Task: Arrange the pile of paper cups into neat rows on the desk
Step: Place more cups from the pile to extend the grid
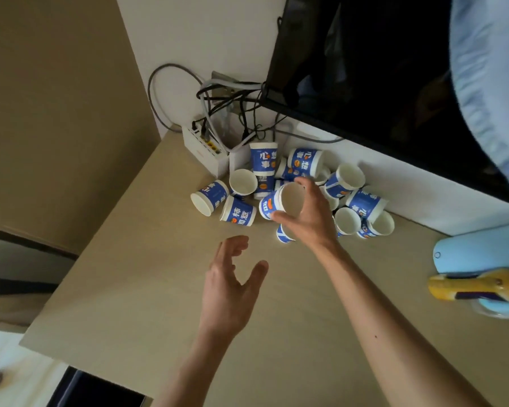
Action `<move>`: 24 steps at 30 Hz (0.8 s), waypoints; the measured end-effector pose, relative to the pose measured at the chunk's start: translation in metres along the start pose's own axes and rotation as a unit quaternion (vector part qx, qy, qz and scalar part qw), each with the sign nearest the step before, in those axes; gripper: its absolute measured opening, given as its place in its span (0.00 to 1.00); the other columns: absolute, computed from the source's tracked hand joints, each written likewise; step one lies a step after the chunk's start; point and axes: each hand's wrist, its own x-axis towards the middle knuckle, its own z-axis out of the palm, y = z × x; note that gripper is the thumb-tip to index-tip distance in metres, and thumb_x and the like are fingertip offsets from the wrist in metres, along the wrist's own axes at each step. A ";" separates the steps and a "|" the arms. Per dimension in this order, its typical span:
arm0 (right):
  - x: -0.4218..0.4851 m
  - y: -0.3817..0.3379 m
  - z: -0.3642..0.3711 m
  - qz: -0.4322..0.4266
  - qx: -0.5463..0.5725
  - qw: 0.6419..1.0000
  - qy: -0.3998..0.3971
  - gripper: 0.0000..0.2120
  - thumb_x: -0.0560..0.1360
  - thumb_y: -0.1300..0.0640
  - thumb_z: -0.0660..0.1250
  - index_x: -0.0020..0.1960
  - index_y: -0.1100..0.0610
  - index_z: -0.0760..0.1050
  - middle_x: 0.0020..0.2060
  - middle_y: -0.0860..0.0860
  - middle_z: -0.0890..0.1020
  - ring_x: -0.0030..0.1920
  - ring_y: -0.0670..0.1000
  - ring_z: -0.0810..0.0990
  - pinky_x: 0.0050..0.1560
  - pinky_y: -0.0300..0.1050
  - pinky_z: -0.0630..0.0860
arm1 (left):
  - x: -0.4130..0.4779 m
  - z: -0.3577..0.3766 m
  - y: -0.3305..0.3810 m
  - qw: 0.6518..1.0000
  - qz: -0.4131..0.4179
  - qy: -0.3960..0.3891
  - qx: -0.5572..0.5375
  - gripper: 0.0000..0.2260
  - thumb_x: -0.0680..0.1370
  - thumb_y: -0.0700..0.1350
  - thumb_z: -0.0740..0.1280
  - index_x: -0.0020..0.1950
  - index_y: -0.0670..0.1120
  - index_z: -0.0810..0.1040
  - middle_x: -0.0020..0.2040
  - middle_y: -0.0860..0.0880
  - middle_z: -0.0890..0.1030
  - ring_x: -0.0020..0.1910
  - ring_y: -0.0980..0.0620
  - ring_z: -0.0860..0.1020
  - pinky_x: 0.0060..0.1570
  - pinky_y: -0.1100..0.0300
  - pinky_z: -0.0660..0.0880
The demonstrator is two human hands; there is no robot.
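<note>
A pile of several blue-and-white paper cups [347, 198] lies jumbled on the wooden desk [124, 289], against the white wall at the back. Most lie on their sides; one stands upside down [263, 155] at the back. My right hand [309, 218] grips one cup [282, 202] at the front of the pile, thumb and fingers around its rim, its mouth facing me. My left hand [232, 286] hovers over the desk in front of the pile, fingers spread and holding nothing. Two cups [238, 214] lie apart at the pile's left.
A white router [203, 151] with tangled cables [218, 95] sits behind the pile at the left. A dark screen [365, 69] hangs above the cups. A light-blue and yellow object [479, 277] lies at the desk's right edge. The desk's left edge drops to the floor.
</note>
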 end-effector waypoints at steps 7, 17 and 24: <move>-0.095 -0.007 -0.054 0.037 0.088 0.995 -0.039 0.38 0.60 0.43 0.82 0.64 0.43 0.68 0.56 0.41 0.80 0.54 0.44 0.79 0.54 0.43 0.77 | 0.003 0.029 0.016 0.980 0.137 -0.077 0.121 0.40 0.68 0.49 0.80 0.76 0.49 0.66 0.68 0.57 0.70 0.65 0.57 0.67 0.64 0.63 0.64; -0.171 0.017 -0.095 0.136 0.313 0.940 0.014 0.35 0.56 0.43 0.82 0.61 0.46 0.76 0.53 0.44 0.84 0.54 0.46 0.83 0.50 0.46 0.81 | -0.030 0.058 0.036 0.960 0.221 -0.150 0.084 0.29 0.68 0.60 0.77 0.66 0.52 0.76 0.57 0.58 0.81 0.54 0.55 0.80 0.54 0.48 0.77; -0.214 0.036 -0.119 0.134 0.412 0.893 0.121 0.33 0.59 0.50 0.79 0.63 0.55 0.76 0.55 0.50 0.85 0.57 0.49 0.83 0.47 0.42 0.81 | -0.060 0.082 0.059 0.951 0.239 -0.189 0.054 0.28 0.65 0.58 0.79 0.63 0.56 0.76 0.56 0.60 0.81 0.54 0.56 0.81 0.54 0.45 0.78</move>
